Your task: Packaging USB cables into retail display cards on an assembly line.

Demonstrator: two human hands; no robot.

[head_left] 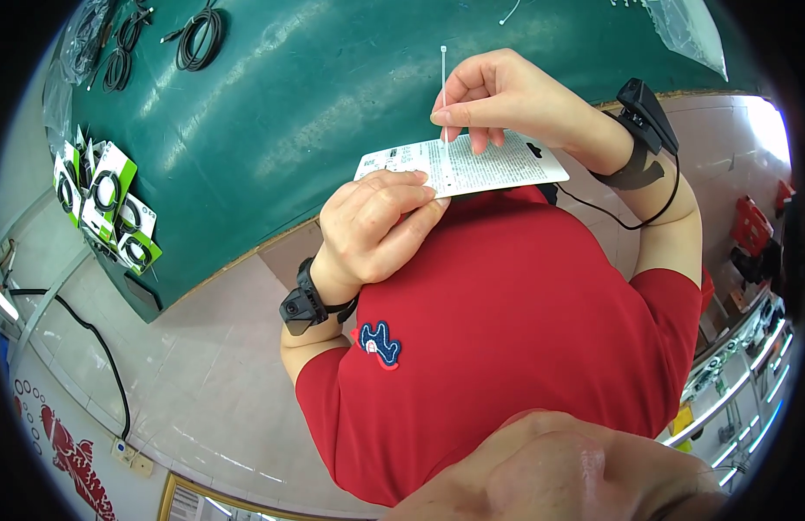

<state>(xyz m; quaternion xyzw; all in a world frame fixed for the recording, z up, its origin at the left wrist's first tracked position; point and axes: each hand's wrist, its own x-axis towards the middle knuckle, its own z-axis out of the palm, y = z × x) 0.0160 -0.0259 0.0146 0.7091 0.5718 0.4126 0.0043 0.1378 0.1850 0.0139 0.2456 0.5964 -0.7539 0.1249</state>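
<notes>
L hand (376,224): clamped on white card (498,167) – lower L edge. R hand (498,94): thumb & fingers pinched on cable tie (444,74) nr card.

The flat white rectangular card (498,174) carries many rows of small dark print. The thin white plastic cable tie (444,74) has one plain colour. The wide deep-green table top (272,95) shows paler, shiny streaks. The plain red cloth shirt (515,330) bears a small dark-blue patch (382,345) with white and red parts. The round coiled cable (202,39) is black. The pale wall (37,486) has a red fish pattern (75,456).
</notes>
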